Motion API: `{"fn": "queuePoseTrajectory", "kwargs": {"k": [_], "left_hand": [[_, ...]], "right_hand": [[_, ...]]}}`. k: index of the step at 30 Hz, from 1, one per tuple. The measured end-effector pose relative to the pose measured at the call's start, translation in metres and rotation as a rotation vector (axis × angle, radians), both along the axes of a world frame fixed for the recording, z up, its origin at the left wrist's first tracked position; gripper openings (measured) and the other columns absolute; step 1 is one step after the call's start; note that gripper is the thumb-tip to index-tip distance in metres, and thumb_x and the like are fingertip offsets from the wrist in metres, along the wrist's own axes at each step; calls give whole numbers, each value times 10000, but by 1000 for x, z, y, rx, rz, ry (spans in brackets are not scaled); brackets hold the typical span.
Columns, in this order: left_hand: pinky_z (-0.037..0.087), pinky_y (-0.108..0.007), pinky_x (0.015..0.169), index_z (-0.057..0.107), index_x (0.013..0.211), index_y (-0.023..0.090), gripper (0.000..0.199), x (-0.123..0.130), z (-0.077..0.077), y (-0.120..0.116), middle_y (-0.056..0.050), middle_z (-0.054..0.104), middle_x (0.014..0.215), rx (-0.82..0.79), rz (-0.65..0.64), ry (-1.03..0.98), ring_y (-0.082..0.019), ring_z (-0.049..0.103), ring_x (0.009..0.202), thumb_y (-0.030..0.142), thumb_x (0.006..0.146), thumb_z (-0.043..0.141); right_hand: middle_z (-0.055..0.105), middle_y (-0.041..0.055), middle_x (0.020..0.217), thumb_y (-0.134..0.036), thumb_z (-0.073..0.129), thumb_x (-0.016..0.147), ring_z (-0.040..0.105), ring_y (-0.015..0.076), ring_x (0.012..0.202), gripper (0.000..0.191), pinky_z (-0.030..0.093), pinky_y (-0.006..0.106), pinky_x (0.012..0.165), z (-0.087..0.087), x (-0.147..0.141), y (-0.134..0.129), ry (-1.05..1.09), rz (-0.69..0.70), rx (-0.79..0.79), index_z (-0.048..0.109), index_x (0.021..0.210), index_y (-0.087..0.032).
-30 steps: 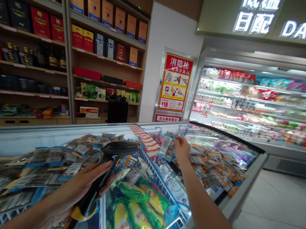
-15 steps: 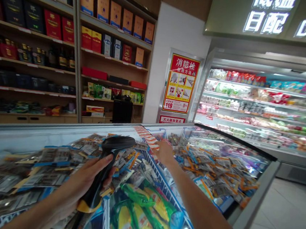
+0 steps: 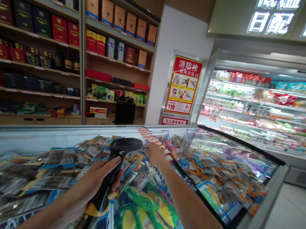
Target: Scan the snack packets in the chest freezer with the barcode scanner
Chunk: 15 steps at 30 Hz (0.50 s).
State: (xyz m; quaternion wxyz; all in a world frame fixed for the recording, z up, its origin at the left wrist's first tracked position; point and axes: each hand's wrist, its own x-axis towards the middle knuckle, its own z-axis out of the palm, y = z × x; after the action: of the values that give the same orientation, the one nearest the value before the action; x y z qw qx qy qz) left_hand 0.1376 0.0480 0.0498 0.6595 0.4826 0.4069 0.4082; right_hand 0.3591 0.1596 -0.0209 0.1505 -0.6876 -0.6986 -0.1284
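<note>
My left hand (image 3: pixel 102 178) is wrapped around the handle of a black and yellow barcode scanner (image 3: pixel 104 182), its head tilted up and pointing right. My right hand (image 3: pixel 156 155) reaches forward over the chest freezer, fingers stretched out beside the red-and-white striped strip (image 3: pixel 154 141) on the glass lid. Whether the fingertips press on the glass I cannot tell. Below my hands, green and yellow corn packs (image 3: pixel 145 215) lie in a wire basket (image 3: pixel 110 223). Flat packets with blue and orange edges (image 3: pixel 61 156) are heaped on the left.
The lid's dark edge (image 3: pixel 201 197) runs beside my right forearm. More packets (image 3: pixel 226 173) lie to the right, under glass. Behind the freezer stand shelves of boxed bottles (image 3: pixel 116 48), a red fire-hydrant poster (image 3: pixel 183 85) and a lit chilled display (image 3: pixel 266 104).
My right hand has shifted left off the striped strip, its fingers now more stretched out. More of the strip and a dark lid edge now show. The scanner has moved slightly right.
</note>
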Motion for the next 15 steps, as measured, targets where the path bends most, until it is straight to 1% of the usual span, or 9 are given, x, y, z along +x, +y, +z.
{"fn": "queuePoseTrajectory", "kwargs": {"k": [1, 3, 5, 8, 10, 11, 12, 13, 15], "left_hand": [[331, -186, 396, 502, 660, 160, 352, -1, 0, 1, 23, 525, 558, -1, -9, 3, -61, 425, 408, 487, 602, 620], [332, -192, 395, 504, 654, 156, 363, -2, 0, 3, 15, 528, 557, -8, -32, 21, -65, 428, 407, 499, 602, 612], [331, -195, 393, 504, 649, 156, 370, -3, 0, 3, 14, 528, 553, -13, -36, 36, -66, 425, 405, 509, 601, 605], [325, -193, 401, 496, 648, 159, 359, -1, 2, 0, 27, 517, 545, -10, -14, 47, -62, 419, 406, 502, 612, 599], [325, -195, 411, 486, 645, 160, 357, 0, 2, -3, 30, 514, 545, -3, -28, 55, -63, 424, 414, 498, 617, 599], [325, -197, 415, 482, 645, 160, 360, 1, 3, -4, 29, 514, 545, 1, -45, 59, -63, 427, 416, 500, 619, 598], [322, -197, 418, 480, 646, 159, 363, 2, 3, -5, 27, 518, 548, 7, -62, 64, -65, 431, 420, 502, 619, 598], [319, -196, 421, 479, 647, 159, 365, 2, 2, -7, 24, 525, 553, 12, -76, 68, -65, 434, 423, 502, 619, 599], [312, -192, 424, 484, 656, 158, 363, 3, 2, -9, 23, 531, 558, 23, -95, 79, -62, 433, 425, 502, 623, 597]], "right_hand": [[528, 125, 1189, -288, 440, 804, 426, 270, 1100, 363, 298, 434, 877, 1, -2, 0, -3, 23, -21, 507, 1142, -176], [612, 101, 1054, -225, 421, 810, 454, 263, 1061, 274, 275, 449, 887, 3, -3, -2, -31, 84, -60, 582, 1030, -191], [647, 67, 975, -181, 404, 817, 477, 238, 1028, 255, 260, 430, 899, 5, 2, -12, -56, 146, -69, 617, 952, -214], [651, 38, 983, -149, 431, 796, 500, 208, 1001, 265, 292, 371, 880, 3, 20, -36, -47, 269, -62, 623, 959, -233], [650, 29, 994, -85, 441, 754, 522, 186, 980, 314, 323, 327, 858, -1, 36, -55, 22, 339, -38, 630, 957, -230], [654, 29, 976, -68, 437, 738, 538, 174, 954, 318, 342, 303, 842, -3, 42, -64, 73, 352, -30, 643, 926, -221], [661, 31, 943, -70, 436, 732, 557, 165, 916, 302, 361, 283, 819, -5, 47, -71, 136, 327, -18, 654, 885, -211], [668, 37, 897, -101, 445, 738, 575, 162, 868, 261, 382, 272, 785, -6, 50, -77, 204, 268, -2, 660, 847, -200], [668, 58, 815, -257, 507, 743, 591, 183, 786, 180, 410, 278, 702, -9, 51, -84, 320, 85, 48, 661, 801, -185]]}}
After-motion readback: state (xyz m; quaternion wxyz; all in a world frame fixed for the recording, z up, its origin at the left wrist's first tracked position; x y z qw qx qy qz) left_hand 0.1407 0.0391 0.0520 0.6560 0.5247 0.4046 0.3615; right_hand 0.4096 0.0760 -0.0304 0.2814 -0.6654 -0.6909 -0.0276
